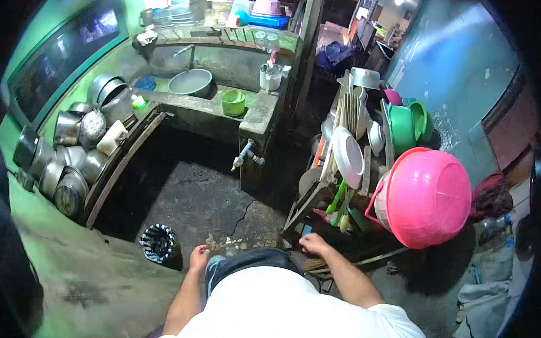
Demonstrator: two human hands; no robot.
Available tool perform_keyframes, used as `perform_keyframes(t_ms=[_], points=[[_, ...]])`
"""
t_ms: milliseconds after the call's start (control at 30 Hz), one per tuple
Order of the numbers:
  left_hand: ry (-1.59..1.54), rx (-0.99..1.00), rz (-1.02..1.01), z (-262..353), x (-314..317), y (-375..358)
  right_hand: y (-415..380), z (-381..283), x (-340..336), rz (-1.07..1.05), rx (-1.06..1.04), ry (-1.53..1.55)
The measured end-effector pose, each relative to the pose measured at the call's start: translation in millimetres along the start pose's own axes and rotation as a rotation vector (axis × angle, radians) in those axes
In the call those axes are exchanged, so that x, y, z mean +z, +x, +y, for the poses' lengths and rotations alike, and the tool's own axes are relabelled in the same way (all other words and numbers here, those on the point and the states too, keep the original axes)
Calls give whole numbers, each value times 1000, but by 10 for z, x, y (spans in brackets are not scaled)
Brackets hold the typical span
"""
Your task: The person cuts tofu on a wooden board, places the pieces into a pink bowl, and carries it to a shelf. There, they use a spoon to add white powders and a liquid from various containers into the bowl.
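Observation:
Both of my arms hang beside my body at the bottom of the head view. My left hand (200, 258) has its fingers loosely curled, with nothing showing in them. It is nearest to a small bin (157, 244) with a black-and-white striped liner, standing apart to its left. My right hand (315, 244) is also curled, knuckles forward, just below the wooden dish rack (305, 206). A small blue piece (306, 230) shows right above its fingers; whether they touch it I cannot tell. Green-handled utensils (339, 210) hang from the rack above this hand.
Metal pots (93, 127) are stacked on the left ledge. A grey basin (190, 82) and a green tub (233, 102) sit at the concrete sink, above a tap (245, 153). White plates (348, 157) stand in the rack. A large pink basin (430, 198) juts out at right.

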State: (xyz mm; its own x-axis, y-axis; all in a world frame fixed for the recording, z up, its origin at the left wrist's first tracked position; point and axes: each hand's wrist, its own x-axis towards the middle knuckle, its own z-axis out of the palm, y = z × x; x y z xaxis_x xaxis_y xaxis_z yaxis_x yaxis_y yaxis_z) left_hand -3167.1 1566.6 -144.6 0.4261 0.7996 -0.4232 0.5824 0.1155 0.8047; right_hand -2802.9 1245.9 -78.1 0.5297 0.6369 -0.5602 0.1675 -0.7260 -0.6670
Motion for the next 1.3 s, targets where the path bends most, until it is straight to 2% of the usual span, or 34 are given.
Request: perform_keyframes(t_ms=[100, 167, 200, 233, 267, 300, 333, 367, 433, 467, 500, 567, 633, 667, 700, 767, 833, 867, 933, 967, 1000, 1033, 1067, 1100, 1133, 1167, 1200, 1233, 1267, 1300], points=[[122, 40, 7, 46, -236, 393, 192, -754, -185, 46, -26, 123], [67, -255, -89, -237, -359, 707, 375, -950, -118, 76, -8, 236], [115, -230, -70, -412, -404, 806, 525, -964, -39, 63, -10, 313], [159, -197, -51, -603, -459, 911, 680, -962, 18, 55, -18, 389], [457, 23, -265, -984, -560, 1135, 797, -937, 114, 91, -89, 410], [622, 141, -387, -1044, -674, 1388, 706, -1173, 73, 86, 3, 428], [771, 279, -492, -1064, -787, 1624, 813, -1167, 154, 129, -12, 436], [637, 115, -478, -948, -824, 1776, 911, -1100, 239, 171, -24, 436], [357, -229, -445, -786, -852, 1915, 899, -1307, 249, 197, 165, 553], [208, -397, -419, -682, -828, 2055, 937, -1390, 232, 200, 179, 605], [206, -377, -432, -594, -845, 2362, 1024, -1463, 209, 204, 187, 657], [377, -181, -248, -421, -1027, 2980, 1245, -1627, 159, 244, 186, 682], [206, -150, -420, 51, -1269, 3430, 1365, -1828, 78, 361, 22, 702], [245, -127, -335, 324, -1326, 3592, 1357, -2091, -62, 379, 68, 727], [281, -98, -245, 515, -1366, 3731, 1406, -2244, -159, 390, 17, 705], [241, -20, -183, 531, -1401, 4308, 1414, -2601, -486, 374, -11, 698], [122, 27, -170, 908, -1419, 4396, 1393, -2929, -920, 388, -45, 726], [112, 48, -150, 1005, -1429, 4402, 1327, -3124, -1139, 436, -103, 809], [78, 44, -124, 1016, -1322, 4470, 1254, -3353, -1687, 422, -361, 898], [81, 50, -130, 932, -1270, 4445, 1146, -3565, -2012, 495, -361, 895], [125, 114, -147, 870, -1232, 4411, 1133, -3611, -2375, 520, -418, 900], [169, 179, -161, 763, -1233, 4375, 1175, -3644, -2725, 570, -574, 992], [-163, 114, -383, 558, -1227, 4391, 1134, -3780, -3047, 713, -571, 970], [99, -87, -214, 390, -1134, 4327, 1184, -3736, -3409, 791, -617, 982], [59, -187, -220, 586, -1126, 3941, 1311, -3559, -3802, 786, -740, 946], [83, -142, -241, 418, -1100, 3927, 1353, -3554, -4090, 847, -775, 1060], [264, -265, -258, 566, -1074, 3736, 1456, -3444, -4417, 883, -749, 1115], [707, 156, -499, 440, -1113, 3719, 1655, -3215, -4775, 899, -721, 1203], [329, -127, -352, 421, -949, 3535, 1808, -3057, -5066, 930, -696, 1374], [-84, -330, -118, 377, -810, 3393, 1984, -2892, -5333, 943, -662, 1546]])
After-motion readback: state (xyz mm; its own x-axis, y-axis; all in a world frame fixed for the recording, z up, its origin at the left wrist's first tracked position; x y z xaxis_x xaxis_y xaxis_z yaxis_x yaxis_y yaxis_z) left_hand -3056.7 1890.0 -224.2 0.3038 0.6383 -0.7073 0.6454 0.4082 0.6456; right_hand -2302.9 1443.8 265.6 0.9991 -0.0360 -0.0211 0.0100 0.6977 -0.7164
